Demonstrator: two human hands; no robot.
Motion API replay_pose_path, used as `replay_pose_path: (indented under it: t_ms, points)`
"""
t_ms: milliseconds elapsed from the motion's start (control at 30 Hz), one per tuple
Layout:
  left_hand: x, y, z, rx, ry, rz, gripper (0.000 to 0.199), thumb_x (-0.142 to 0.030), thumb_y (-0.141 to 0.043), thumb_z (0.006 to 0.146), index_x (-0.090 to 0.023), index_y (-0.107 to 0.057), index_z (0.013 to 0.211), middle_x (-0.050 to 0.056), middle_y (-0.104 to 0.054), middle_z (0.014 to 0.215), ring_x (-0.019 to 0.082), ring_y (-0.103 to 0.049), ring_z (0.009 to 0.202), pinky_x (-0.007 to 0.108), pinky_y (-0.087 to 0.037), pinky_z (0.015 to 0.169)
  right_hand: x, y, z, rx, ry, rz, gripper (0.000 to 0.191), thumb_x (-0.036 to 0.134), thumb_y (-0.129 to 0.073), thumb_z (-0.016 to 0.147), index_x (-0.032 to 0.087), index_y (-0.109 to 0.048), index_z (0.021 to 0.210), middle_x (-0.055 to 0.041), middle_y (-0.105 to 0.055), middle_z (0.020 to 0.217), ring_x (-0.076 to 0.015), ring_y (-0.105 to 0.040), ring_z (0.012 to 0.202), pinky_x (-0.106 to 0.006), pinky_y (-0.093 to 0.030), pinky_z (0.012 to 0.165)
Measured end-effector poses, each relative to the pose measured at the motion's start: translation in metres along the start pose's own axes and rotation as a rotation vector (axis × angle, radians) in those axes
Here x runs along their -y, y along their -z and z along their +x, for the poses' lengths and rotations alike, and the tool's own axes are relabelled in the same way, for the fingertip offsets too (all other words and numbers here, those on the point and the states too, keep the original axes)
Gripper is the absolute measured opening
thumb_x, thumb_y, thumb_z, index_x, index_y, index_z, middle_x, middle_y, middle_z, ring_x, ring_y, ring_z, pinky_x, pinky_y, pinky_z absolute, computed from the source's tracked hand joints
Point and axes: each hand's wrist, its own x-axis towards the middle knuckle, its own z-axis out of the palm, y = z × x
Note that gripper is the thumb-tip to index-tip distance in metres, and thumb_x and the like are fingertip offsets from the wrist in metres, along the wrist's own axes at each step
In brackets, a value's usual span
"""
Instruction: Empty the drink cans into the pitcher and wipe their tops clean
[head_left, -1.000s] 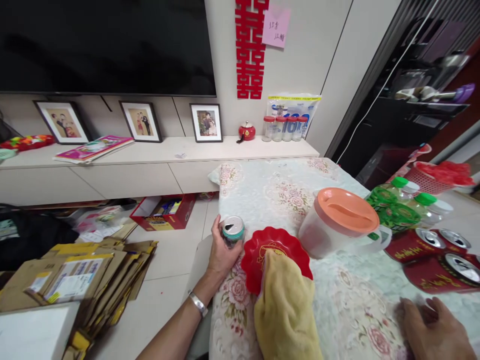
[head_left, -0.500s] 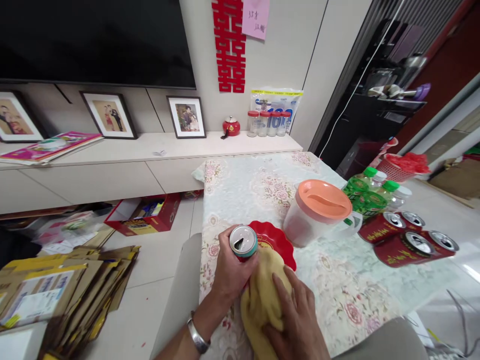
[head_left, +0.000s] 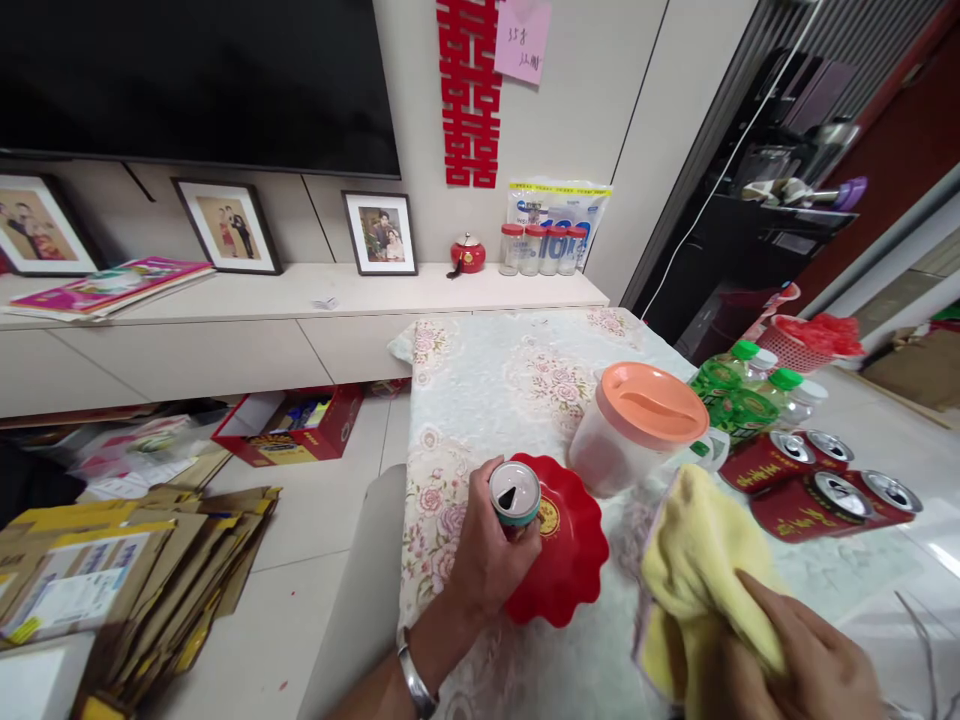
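Observation:
My left hand point(head_left: 489, 550) is wrapped round an opened drink can point(head_left: 516, 492), its silver top facing up. Beneath and beside that can lies a red scalloped plate point(head_left: 574, 560) with a gold mark in its middle. Over the table's right part, my right hand point(head_left: 806, 650) grips a bunched yellow cloth point(head_left: 701, 560), slightly blurred by motion. Behind the plate stands a clear pitcher with an orange lid point(head_left: 654, 400). Several opened red cans point(head_left: 810, 508) are grouped on the right, beyond the cloth.
A floral tablecloth point(head_left: 487, 390) covers the table. Green-capped bottles point(head_left: 739, 385) stand behind the red cans. The white cabinet point(head_left: 435, 290) beyond holds framed photos, a red pot point(head_left: 468, 255) and lidded jars point(head_left: 544, 250). Flattened cardboard point(head_left: 172, 560) and a red box point(head_left: 300, 425) lie on the left floor.
The yellow cloth has moved away from the can to the right with my right hand, uncovering the plate. My left hand and the can have shifted slightly right.

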Motion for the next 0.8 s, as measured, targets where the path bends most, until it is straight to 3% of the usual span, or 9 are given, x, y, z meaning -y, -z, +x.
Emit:
replay_pose_path:
  t_ms: [100,133,233,300,367,500,667,800]
  points:
    - [0.005,-0.005,-0.004,0.060,0.014,-0.009,0.069,-0.022,-0.074,0.075,-0.023,-0.043,0.137,0.012,-0.062,0.131,0.030,-0.064,0.122,0.051,-0.051,0.108,0.016,-0.018,0.002,0.067,0.057,-0.253,0.050,0.053,-0.055,0.093,0.024,-0.065,0.132,-0.0218,-0.059,0.139,-0.0539,-0.056,0.121,-0.071,-0.050,0.084]
    - [0.008,-0.005,-0.005,0.078,0.027,-0.008,0.068,-0.022,-0.073,0.076,-0.024,-0.043,0.137,0.012,-0.062,0.131,0.030,-0.063,0.123,0.052,-0.051,0.108,0.025,-0.026,0.000,0.050,0.113,-0.254,0.049,0.050,-0.057,0.094,0.025,-0.063,0.136,-0.0212,-0.059,0.140,-0.0533,-0.055,0.124,-0.070,-0.050,0.086]
    - [0.013,-0.004,-0.002,0.107,0.058,0.009,0.067,-0.022,-0.073,0.076,-0.024,-0.043,0.136,0.011,-0.063,0.131,0.030,-0.063,0.123,0.051,-0.052,0.107,0.053,-0.051,-0.008,0.108,0.370,0.010,0.043,0.038,-0.054,0.101,0.028,-0.057,0.143,-0.0144,-0.069,0.120,-0.0335,-0.069,0.105,-0.048,-0.060,0.080]
    - [0.015,-0.001,0.003,0.102,0.063,0.029,0.065,-0.021,-0.072,0.075,-0.023,-0.044,0.134,0.010,-0.064,0.129,0.028,-0.064,0.121,0.049,-0.053,0.105,0.066,-0.069,-0.013,0.232,0.407,0.168,0.037,0.034,-0.052,0.104,0.024,-0.059,0.139,-0.0114,-0.069,0.112,-0.0230,-0.072,0.094,-0.032,-0.063,0.073]
    - [0.015,0.001,0.009,0.092,0.065,0.049,0.062,-0.022,-0.073,0.075,-0.023,-0.045,0.130,0.008,-0.065,0.123,0.027,-0.066,0.115,0.046,-0.054,0.102,0.076,-0.088,-0.015,0.249,0.382,0.257,0.030,0.025,-0.050,0.104,0.022,-0.063,0.130,-0.0109,-0.068,0.110,-0.0187,-0.073,0.092,-0.026,-0.063,0.073]
    - [0.018,0.001,0.027,0.047,0.080,0.065,0.058,-0.026,-0.075,0.074,-0.023,-0.045,0.124,0.007,-0.065,0.114,0.026,-0.068,0.105,0.045,-0.056,0.097,0.087,-0.125,-0.005,0.177,0.314,0.278,0.033,0.016,-0.048,0.100,0.017,-0.064,0.129,-0.0151,-0.067,0.120,-0.0237,-0.072,0.106,-0.035,-0.065,0.087]
    - [0.029,-0.012,0.042,-0.042,-0.067,0.150,0.071,-0.022,-0.072,0.076,-0.018,-0.038,0.138,0.018,-0.053,0.138,0.034,-0.057,0.131,0.054,-0.048,0.111,0.089,-0.155,0.015,0.193,0.264,0.291,0.046,0.006,-0.046,0.088,0.012,-0.066,0.129,-0.0186,-0.066,0.124,-0.0268,-0.069,0.113,-0.043,-0.064,0.092]
    - [0.035,-0.021,0.043,-0.047,-0.164,0.243,0.067,-0.014,-0.065,0.079,-0.018,-0.039,0.141,0.017,-0.053,0.135,0.034,-0.057,0.131,0.054,-0.051,0.108,0.088,-0.166,0.024,0.198,0.256,0.295,0.055,0.003,-0.046,0.081,0.012,-0.065,0.132,-0.0202,-0.065,0.131,-0.0294,-0.065,0.124,-0.047,-0.061,0.099]
